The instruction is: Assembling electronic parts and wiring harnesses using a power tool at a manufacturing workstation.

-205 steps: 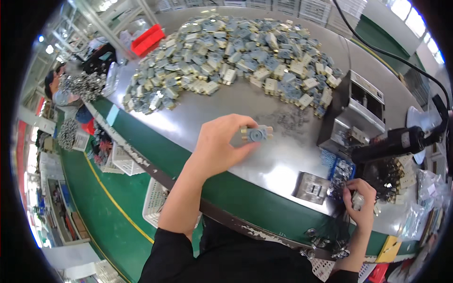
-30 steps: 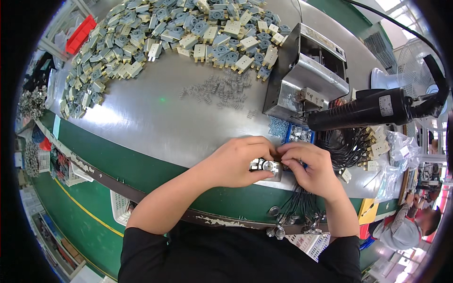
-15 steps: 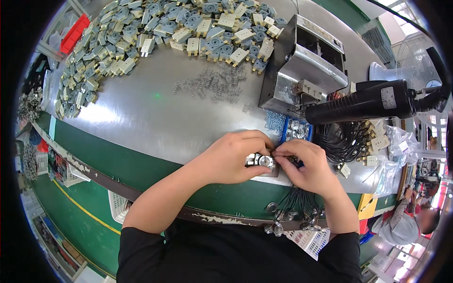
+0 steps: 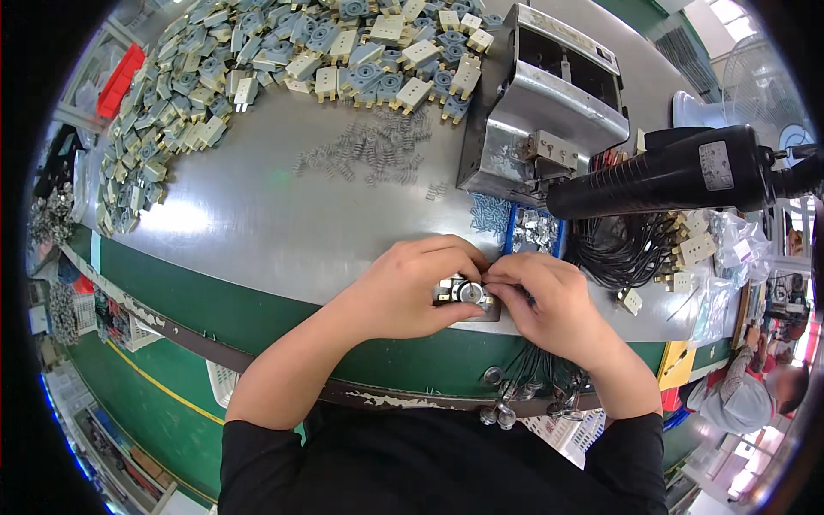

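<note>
My left hand curls round a small part with a round metal disc, gripping it near the bench's front edge. A flat metal block shows just under that part. My right hand is closed at the part's right side, thumb and index finger pinched together; whatever sits between those fingertips is too small or hidden to make out. Just beyond my right hand stands a blue bin of small metal pieces, with a heap of bluish screws to its left.
A black electric screwdriver hangs at the right, before a metal feeder box. Springs lie mid-bench, and grey-and-cream switch housings pile up behind. Black cables lie right; wired round parts hang over the front edge.
The view has shifted slightly. My right fingers have drawn in closer to the round-disc part, while my left hand keeps its grip on it.
</note>
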A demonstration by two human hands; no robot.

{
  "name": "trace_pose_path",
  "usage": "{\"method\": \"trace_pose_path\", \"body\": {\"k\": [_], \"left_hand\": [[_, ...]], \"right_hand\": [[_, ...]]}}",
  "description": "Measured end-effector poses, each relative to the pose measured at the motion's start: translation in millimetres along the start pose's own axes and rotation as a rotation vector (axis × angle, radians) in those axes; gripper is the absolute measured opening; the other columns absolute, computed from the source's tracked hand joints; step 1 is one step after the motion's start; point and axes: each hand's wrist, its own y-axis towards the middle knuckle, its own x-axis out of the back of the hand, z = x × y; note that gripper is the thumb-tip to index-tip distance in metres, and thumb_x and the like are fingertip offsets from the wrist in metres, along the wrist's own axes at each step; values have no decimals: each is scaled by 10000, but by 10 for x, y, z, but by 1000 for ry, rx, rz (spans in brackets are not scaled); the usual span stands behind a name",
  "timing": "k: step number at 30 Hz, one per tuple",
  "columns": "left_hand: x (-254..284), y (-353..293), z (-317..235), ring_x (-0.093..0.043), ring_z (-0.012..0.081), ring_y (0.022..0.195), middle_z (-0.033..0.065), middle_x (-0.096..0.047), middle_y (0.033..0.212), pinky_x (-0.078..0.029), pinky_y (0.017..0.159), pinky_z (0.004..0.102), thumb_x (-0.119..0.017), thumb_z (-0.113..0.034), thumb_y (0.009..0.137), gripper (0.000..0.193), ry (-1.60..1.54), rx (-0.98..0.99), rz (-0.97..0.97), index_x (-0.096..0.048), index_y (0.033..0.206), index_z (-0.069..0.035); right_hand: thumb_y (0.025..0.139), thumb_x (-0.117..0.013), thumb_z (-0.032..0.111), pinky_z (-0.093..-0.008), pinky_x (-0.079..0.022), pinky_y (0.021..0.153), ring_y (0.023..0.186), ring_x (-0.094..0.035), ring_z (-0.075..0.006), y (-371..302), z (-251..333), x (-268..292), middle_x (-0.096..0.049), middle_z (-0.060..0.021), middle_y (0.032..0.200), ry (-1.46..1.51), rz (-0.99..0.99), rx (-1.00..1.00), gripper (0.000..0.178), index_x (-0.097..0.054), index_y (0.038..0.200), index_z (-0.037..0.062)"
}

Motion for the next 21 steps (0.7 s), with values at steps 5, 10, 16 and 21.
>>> {"method": "trace_pose_path", "body": {"k": [5,10,16,21], "left_hand": [[-13,0,-25,-753,328,1072,137,-764,1167,-605,914,411,-930,-75,752,378,-8,48,18,-752,1082,-25],[-27,-14,28,-754,330,1128,124,-771,1159,-614,927,422,-910,-52,753,374,30,-42,27,-764,1096,-18],[-18,25,17,-756,329,1154,110,-774,1155,-623,926,428,-892,-37,765,311,53,-37,57,-763,1047,-24],[14,39,-4,-756,331,1156,117,-774,1149,-627,923,431,-893,-42,766,296,56,-47,63,-757,1029,-23]], "right_hand": [[827,-833,-47,-379,-592,683,809,-758,-311,-18,-22,-13,-762,-137,932,-12,-43,-28,284,-701,1071,15],[777,-897,66,-367,-515,642,733,-697,-286,0,3,102,-706,-83,809,-275,-177,219,349,-688,1054,33],[923,-735,680,-389,-513,941,1127,-658,-270,164,-180,547,-637,-202,1274,193,-1012,219,1060,-350,1562,-74],[847,-681,853,-341,-547,901,1015,-691,-225,459,-29,730,-694,-161,1086,635,-321,-116,1216,-354,1547,-85]]}}
